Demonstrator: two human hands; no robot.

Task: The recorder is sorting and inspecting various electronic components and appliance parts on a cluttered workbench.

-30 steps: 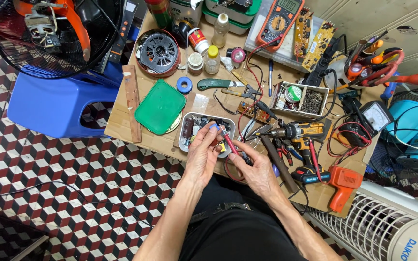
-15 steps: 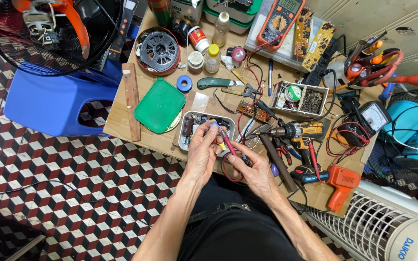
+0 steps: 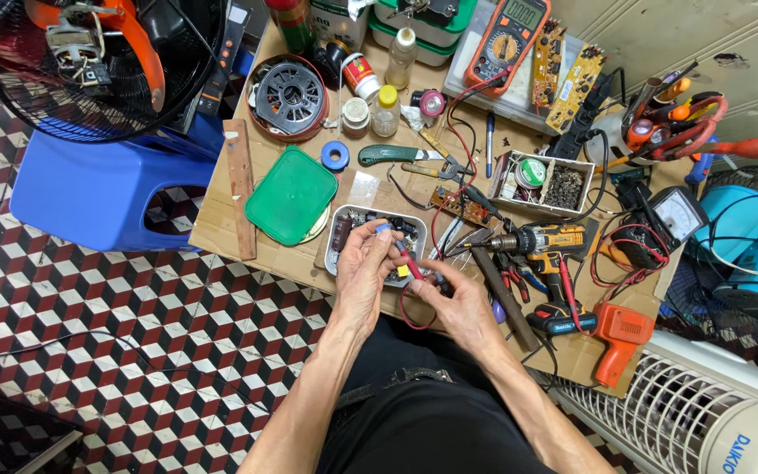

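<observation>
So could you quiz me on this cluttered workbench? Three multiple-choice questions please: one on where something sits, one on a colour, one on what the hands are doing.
1. Where does the green lid lie?
A. On the floor
B. On the table, left of the small parts tray
C. On the blue stool

2. What colour is the stool beside the table?
A. Blue
B. Yellow
C. White

3. What is the state of the two hands?
A. Both flat on the table
B. One holds the drill
C. Both raised together over the tray, fingers pinching small parts and a red probe

Answers: 1 B, the lid rests on the tabletop just left of the tray. 2 A, its seat is plainly blue. 3 C, the left hand and right hand meet around the probe.
</observation>
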